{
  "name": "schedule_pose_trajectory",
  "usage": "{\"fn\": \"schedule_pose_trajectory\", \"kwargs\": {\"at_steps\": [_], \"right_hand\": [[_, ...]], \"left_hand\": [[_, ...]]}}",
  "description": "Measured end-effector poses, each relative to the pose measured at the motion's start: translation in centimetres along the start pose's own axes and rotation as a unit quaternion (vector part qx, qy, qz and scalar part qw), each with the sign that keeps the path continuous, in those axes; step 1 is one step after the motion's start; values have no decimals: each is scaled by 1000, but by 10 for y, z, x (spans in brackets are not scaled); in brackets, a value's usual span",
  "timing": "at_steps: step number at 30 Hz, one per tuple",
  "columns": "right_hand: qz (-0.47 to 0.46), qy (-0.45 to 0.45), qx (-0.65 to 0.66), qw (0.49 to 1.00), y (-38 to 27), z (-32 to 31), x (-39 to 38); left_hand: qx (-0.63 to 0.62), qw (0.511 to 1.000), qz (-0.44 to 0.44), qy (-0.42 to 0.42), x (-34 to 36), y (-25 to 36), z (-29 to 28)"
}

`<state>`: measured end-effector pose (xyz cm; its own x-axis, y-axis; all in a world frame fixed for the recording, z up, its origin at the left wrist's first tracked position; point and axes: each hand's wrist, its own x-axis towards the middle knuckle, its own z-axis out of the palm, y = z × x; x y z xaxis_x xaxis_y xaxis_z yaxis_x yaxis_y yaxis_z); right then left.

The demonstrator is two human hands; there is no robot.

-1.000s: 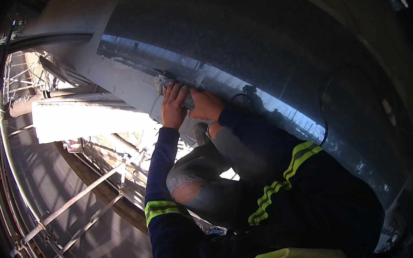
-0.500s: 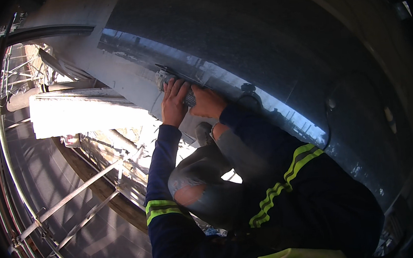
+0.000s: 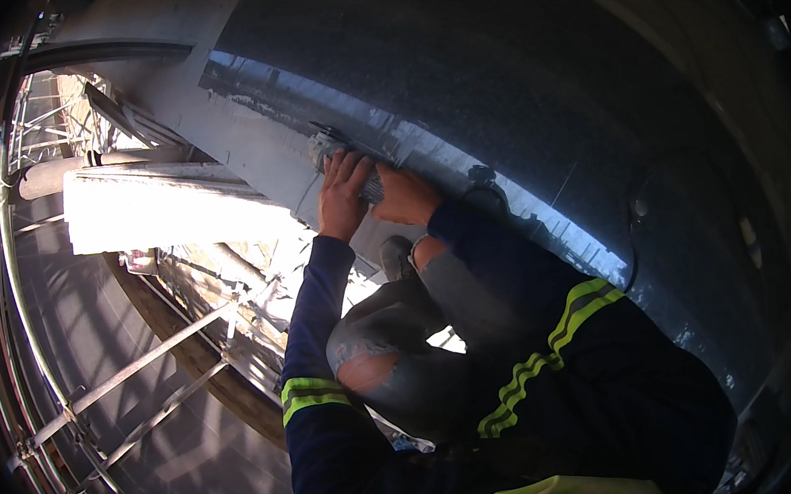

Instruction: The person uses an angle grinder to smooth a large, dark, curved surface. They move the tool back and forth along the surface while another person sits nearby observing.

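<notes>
Both hands are wrapped round what looks like a grey angle grinder (image 3: pixel 373 188). My left hand (image 3: pixel 345 193) grips it near its head, with the fingers over the top. Behind it, my right hand (image 3: pixel 405 196) closes round the rear of the body. The grinder's head and thin dark disc lie at the edge where a pale, dusty strip (image 3: pixel 261 136) meets a dark, glossy panel (image 3: pixel 416 64). Whether the disc touches the surface cannot be made out. My fingers cover much of the tool's body.
My bent knee (image 3: pixel 369 369) and shoe (image 3: pixel 397 256) are just below my hands. A dark round object (image 3: pixel 481 175) sits on the panel to the right, and a dark cable (image 3: pixel 632 253) runs beyond it. Scaffold poles (image 3: pixel 144 405) and a sunlit white slab (image 3: pixel 163 207) lie left, above a drop.
The whole view has shifted slightly, moving the scene a little to the right. Both hands keep their hold on the angle grinder at nearly the same spot along the edge.
</notes>
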<state>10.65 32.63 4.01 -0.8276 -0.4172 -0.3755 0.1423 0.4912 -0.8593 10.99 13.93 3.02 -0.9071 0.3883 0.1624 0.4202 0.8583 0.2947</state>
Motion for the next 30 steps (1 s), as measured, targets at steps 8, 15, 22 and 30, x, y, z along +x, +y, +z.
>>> {"fn": "schedule_pose_trajectory", "kwargs": {"at_steps": [8,15,22,30], "right_hand": [[-21,24,-34,999,8,4,-2],[-13,17,-40,999,-2,0,3],[-10,9,-48,999,1,0,4],[9,-15,-35,999,-2,-7,-7]], "left_hand": [[25,1000,14,2,-3,2,3],[7,1000,12,2,4,0,-1],[16,1000,8,2,2,-3,3],[23,1000,9,3,-2,6,1]]}}
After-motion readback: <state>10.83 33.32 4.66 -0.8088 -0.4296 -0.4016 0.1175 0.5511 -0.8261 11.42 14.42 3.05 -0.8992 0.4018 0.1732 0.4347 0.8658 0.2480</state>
